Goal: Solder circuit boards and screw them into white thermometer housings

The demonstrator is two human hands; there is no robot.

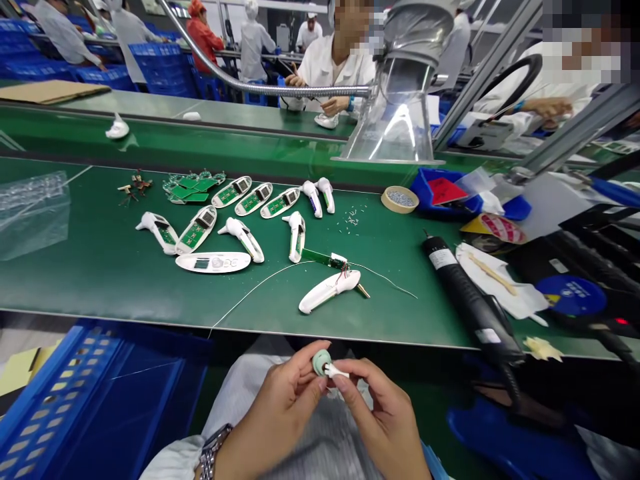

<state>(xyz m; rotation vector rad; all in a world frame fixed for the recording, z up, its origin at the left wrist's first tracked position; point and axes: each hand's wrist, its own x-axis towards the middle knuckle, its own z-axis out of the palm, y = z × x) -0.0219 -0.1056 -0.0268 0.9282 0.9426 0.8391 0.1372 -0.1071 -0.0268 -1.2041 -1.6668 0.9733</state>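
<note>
The left hand [273, 410] and the right hand [383, 417] are held close together in front of the person's body, below the front edge of the worktop, and both are closed narrow in a pinch. The left hand holds a small round pale green plastic piece [321, 362] between its fingers, and the right hand holds a small white plastic part [336, 371], which touches the green piece. A metal wristwatch [210, 457] sits on the left wrist. On the green worktop [100, 280] lie many white plastic device shells [255, 199] in loose rows, and several of them show green circuit boards inside. Nearest to the hands is a white plastic shell with thin wires [327, 291], just beside a green circuit board strip [323, 258]. A flat white oval panel [213, 262] lies to the left of this shell. On the right lies a black electric screwdriver [465, 293], and a blue perforated plastic crate [100, 393] stands at the lower left, below the worktop edge.
</note>
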